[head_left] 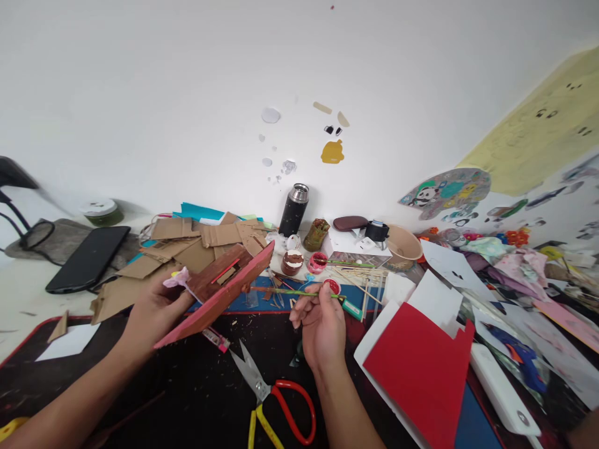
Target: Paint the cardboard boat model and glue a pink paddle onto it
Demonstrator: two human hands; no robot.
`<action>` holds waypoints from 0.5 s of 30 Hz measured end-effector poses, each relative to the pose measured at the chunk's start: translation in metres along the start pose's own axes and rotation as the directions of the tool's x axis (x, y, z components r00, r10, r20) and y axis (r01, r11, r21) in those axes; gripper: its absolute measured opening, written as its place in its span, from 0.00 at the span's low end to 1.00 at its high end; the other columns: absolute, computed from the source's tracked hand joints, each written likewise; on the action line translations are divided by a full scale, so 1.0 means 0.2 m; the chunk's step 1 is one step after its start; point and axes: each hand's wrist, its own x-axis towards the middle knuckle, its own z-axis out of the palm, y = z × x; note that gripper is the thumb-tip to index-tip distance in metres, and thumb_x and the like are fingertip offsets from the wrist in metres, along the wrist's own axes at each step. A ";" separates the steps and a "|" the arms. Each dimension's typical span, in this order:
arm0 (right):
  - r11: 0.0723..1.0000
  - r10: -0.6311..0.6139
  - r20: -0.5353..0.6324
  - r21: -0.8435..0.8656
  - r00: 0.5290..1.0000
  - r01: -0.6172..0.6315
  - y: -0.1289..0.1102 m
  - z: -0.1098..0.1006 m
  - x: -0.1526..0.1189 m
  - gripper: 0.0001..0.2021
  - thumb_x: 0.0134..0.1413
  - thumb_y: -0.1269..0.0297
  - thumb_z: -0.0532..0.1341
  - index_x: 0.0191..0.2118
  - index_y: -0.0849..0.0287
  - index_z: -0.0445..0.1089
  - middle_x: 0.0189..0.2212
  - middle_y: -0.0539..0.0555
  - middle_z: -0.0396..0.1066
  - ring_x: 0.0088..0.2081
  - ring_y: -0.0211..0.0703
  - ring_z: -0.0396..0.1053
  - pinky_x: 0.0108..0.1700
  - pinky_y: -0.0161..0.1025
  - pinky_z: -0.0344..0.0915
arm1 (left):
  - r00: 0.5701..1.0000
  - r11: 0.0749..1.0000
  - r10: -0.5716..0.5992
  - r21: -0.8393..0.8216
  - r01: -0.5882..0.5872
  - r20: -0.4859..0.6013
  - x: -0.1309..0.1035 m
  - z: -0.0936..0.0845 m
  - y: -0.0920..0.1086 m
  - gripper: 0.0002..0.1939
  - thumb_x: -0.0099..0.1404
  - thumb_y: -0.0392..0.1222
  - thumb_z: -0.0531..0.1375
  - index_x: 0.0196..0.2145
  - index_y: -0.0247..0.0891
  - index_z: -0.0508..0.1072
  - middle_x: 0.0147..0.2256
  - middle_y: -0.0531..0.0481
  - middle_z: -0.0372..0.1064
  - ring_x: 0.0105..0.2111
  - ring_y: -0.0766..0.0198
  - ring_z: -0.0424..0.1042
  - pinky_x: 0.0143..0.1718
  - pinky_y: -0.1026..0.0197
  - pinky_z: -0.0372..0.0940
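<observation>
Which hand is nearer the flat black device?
Left. The left hand, gripping the painted piece, is just to the right of the flat black device; the right hand, holding the brush, is much farther right, past the painted piece.

Black thermos with silver metal top [294,212]: standing near white wall [196,100]. Mustard-yellow sticker [332,152]: on wall, above and right of thermos. Brown oval case [350,222]: right of thermos. Flat black rectangular device [88,259]: far left, on grey fabric [63,234]. Round green jar with white lid [103,213]: behind device. Long white plastic object [503,390]: lower right.
</observation>
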 end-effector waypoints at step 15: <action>1.000 0.013 0.100 -0.023 0.995 -0.011 0.00 0.01 -0.04 0.23 0.58 0.40 0.74 0.33 0.58 0.77 0.19 0.50 0.76 0.18 0.40 0.73 0.19 0.32 0.64 | 1.000 1.000 -0.007 -0.014 0.007 0.005 0.00 0.01 -0.01 0.27 0.48 0.64 0.74 0.35 0.40 0.80 0.35 0.44 0.85 0.37 0.48 0.80 0.44 0.51 0.75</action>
